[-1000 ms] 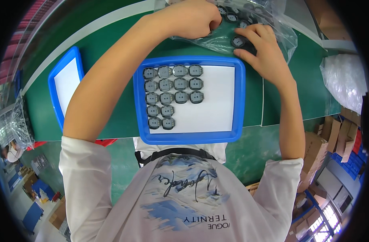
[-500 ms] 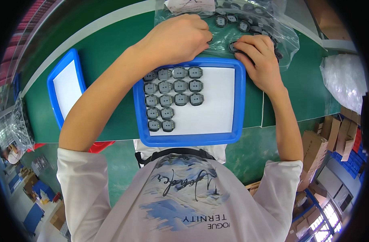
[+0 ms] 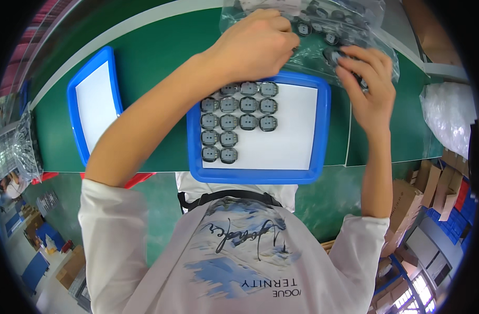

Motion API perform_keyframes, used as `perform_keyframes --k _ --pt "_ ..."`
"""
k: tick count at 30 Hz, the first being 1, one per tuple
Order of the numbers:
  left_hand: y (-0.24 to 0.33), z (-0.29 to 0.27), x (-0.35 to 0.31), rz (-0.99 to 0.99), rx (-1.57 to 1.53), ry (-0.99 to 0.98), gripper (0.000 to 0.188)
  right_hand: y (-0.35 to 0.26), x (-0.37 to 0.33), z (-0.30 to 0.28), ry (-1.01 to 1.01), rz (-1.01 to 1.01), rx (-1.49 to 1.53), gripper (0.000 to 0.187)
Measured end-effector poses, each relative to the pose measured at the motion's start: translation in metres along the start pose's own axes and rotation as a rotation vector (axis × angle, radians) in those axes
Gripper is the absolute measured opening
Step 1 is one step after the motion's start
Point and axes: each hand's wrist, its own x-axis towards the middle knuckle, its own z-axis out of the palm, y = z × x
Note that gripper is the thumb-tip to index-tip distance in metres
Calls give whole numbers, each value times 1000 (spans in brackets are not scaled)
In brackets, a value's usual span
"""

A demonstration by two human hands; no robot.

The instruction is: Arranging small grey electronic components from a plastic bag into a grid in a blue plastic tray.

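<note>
On the table in front of me stands a blue tray (image 3: 326,125) lined with white paper. Rows of dark watch-case-like pieces (image 3: 249,105) with grey faces fill its left side. Beyond the tray lies a clear plastic bag (image 3: 307,55) with more such pieces inside. My left hand (image 3: 263,42) is closed at the bag's near left part, its fingertips turned away, so what it grips is hidden. At the bag's right side, my right hand (image 3: 373,73) pinches one dark piece (image 3: 332,55) between thumb and fingers.
A second blue tray (image 3: 114,86) with white paper sits to the left, partly behind my left forearm. Crumpled clear plastic (image 3: 449,112) lies at the table's right end. Cardboard boxes (image 3: 407,204) stand on the floor at the right.
The whole view has shifted, so the trays appear farther right and slightly higher. My right hand has lifted its piece a little from the bag. The pieces in the tray look unchanged.
</note>
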Motion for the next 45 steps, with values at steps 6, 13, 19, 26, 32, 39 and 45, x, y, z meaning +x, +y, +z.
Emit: perform_keyframes --k 6,13,19,26,32,39,45 --pt "95 -42 -78 -81 -224 128 23 -73 -29 -18 -181 -25 270 23" --pt "129 -19 -120 -230 -160 38 24 -116 -55 15 -330 51 372 16" --pt "124 -26 -116 -262 -124 -38 23 -113 -51 23 -331 -36 256 14" --pt "122 -27 -114 -299 -106 -34 24 -112 -45 25 -356 -47 268 15" --pt "112 -38 -99 -307 -223 -14 16 -100 -32 8 -408 22 278 20" --pt "37 -3 -1 -431 121 32 19 0 28 14 -214 377 96 21" --pt "24 0 1 -387 217 -57 18 27 57 54 -256 -65 -80 18"
